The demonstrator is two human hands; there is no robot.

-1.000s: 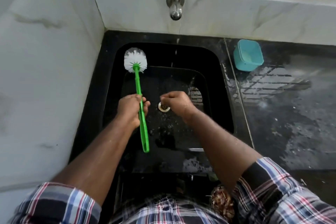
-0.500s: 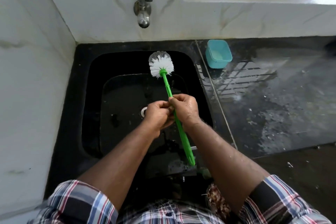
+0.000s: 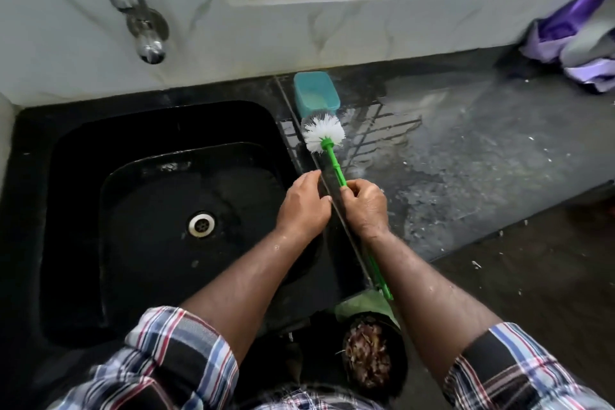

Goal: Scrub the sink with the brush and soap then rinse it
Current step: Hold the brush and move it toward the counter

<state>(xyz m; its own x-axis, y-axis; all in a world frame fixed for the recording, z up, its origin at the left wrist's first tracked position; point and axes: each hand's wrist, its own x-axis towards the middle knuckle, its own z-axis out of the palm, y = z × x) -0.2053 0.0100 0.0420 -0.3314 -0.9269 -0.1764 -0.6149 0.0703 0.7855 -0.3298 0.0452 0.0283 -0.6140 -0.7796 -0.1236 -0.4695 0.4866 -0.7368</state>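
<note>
Sink (image 3: 83, 210) first: it is black, set into the dark counter (image 3: 482, 176), with the silver drain (image 3: 201, 225) near its middle and the tap (image 3: 139, 17) up on the white wall behind it. The bottom looks wet.

The brush (image 3: 324, 136) has a green stick and a white, fluffy head. The right hand (image 3: 364, 206) has its fingers curled tight around the stick, about halfway along. The stick points away from the person, so the white head sits over the wet counter, just in front of the small blue tub (image 3: 316, 93). I think the tub holds the soap, and the brush is aimed there to pick some up.

The left hand (image 3: 304, 206) is just beside the right one, above the right edge of the sink. Its fingers are loosely bent and reach toward the stick, but they hold nothing that I can see. It may be there to help steady the brush.

The scrubbing looks not yet done; I see no foam in the sink. A purple cloth (image 3: 579, 43) lies far off on the right.
</note>
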